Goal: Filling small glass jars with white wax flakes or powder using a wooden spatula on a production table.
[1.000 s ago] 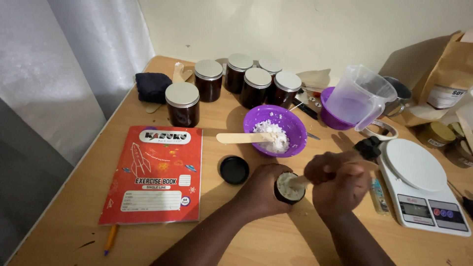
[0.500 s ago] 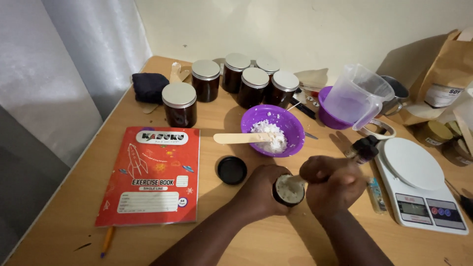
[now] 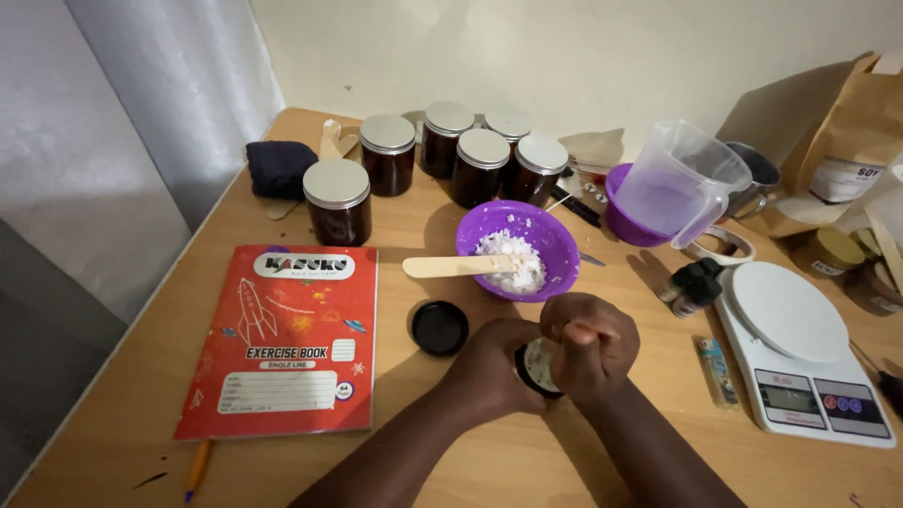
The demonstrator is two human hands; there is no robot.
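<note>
My left hand (image 3: 489,365) wraps around a small dark jar (image 3: 536,365) that stands on the wooden table (image 3: 141,376). My right hand (image 3: 591,346) is closed over the jar's open mouth, fingers bunched as if pinching something small that I cannot make out. The jar's black lid (image 3: 439,327) lies flat just left of my left hand. Behind my hands sits a purple bowl (image 3: 553,235) of white flakes, with a flat wooden stick (image 3: 451,266) resting across its rim.
A red exercise book (image 3: 287,339) lies at the left, a pencil (image 3: 198,468) under its corner. Several dark jars with silver lids (image 3: 337,199) stand at the back. A clear jug (image 3: 682,183), a white scale (image 3: 800,348), a lighter (image 3: 717,372) and paper bags (image 3: 847,141) are at the right.
My right hand has shifted left and closed over the jar's mouth, covering it. The left hand keeps its hold on the jar.
</note>
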